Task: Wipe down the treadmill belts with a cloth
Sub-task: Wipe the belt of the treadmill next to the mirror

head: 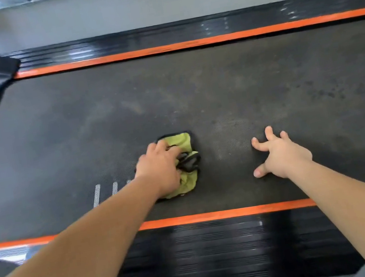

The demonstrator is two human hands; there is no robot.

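Left hand [160, 168] grips cloth [183, 143] on scuffed belt [192, 88]; right hand [283, 156] splayed; grey floor [154, 2] beyond.

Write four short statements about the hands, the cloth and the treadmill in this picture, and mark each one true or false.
1. The left hand holds the cloth against the belt. True.
2. The cloth is red. False: it is yellow-green with black trim.
3. The right hand holds a spray bottle. False: it holds nothing, and its spread fingers rest on the belt.
4. Orange stripes run along both sides of the belt. True.
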